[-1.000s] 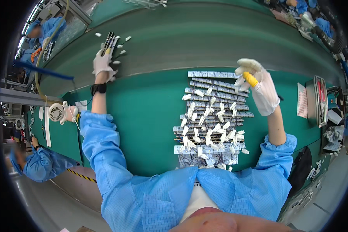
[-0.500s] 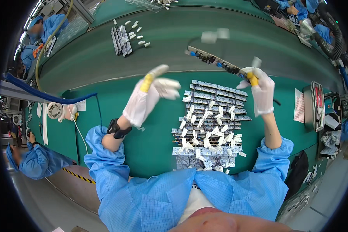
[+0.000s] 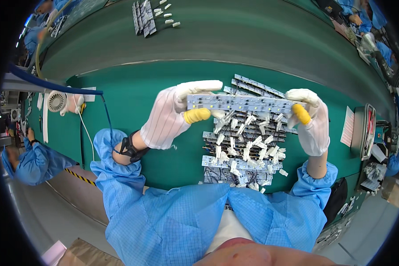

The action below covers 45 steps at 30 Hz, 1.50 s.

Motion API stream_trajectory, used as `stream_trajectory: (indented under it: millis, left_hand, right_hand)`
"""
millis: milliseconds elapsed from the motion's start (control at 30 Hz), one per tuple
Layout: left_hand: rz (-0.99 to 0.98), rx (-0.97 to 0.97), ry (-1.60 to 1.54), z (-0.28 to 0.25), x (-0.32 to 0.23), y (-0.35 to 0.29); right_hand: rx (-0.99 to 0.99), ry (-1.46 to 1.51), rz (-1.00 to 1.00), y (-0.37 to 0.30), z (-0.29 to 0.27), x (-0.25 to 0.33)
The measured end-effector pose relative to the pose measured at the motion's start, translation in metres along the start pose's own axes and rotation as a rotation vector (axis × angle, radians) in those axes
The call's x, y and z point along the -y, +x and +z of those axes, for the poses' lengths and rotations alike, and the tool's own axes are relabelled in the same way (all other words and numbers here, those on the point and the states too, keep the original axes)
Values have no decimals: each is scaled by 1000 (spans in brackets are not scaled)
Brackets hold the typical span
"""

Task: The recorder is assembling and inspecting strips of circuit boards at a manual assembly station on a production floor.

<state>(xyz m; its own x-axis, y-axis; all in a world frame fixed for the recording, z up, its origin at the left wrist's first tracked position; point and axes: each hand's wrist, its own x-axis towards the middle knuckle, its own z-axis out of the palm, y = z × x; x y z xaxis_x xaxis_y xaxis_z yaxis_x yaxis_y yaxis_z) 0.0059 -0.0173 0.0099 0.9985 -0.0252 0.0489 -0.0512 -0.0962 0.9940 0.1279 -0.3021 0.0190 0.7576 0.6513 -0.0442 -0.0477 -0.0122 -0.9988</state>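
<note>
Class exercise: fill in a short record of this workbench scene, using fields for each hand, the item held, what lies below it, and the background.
left hand: left hand in a white striped glove with a yellow thumb cot, gripping one end of the strip
right hand: right hand, gloved alike, gripping the other end
held item: long white LED strip board, level between the hands
below: pile of similar strip boards with white connectors on the green mat
background: small white fan at left; more strips on the far belt

A strip (image 3: 241, 103) is held between the left hand (image 3: 173, 116) and the right hand (image 3: 311, 120), above a pile of strips (image 3: 244, 150) on the mat (image 3: 133, 88). A small fan (image 3: 57, 101) is set far left; more strips (image 3: 142, 18) are laid far behind.
</note>
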Motion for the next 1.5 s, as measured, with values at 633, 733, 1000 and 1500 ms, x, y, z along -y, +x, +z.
stream_trajectory:
  millis: [633,733,1000,1500]
  left_hand:
    - [384,-92,483,-21,-4,6]
    - [405,-72,511,-26,0,9]
    - [407,-51,486,-25,2,11]
    - [465,-138,426,-25,12,16]
  right_hand:
    - [-22,53,-129,-5,-5,14]
    - [-54,34,-70,-6,-9,10]
    - [-79,39,-156,-9,-6,12]
    - [0,81,-174,-14,-9,14]
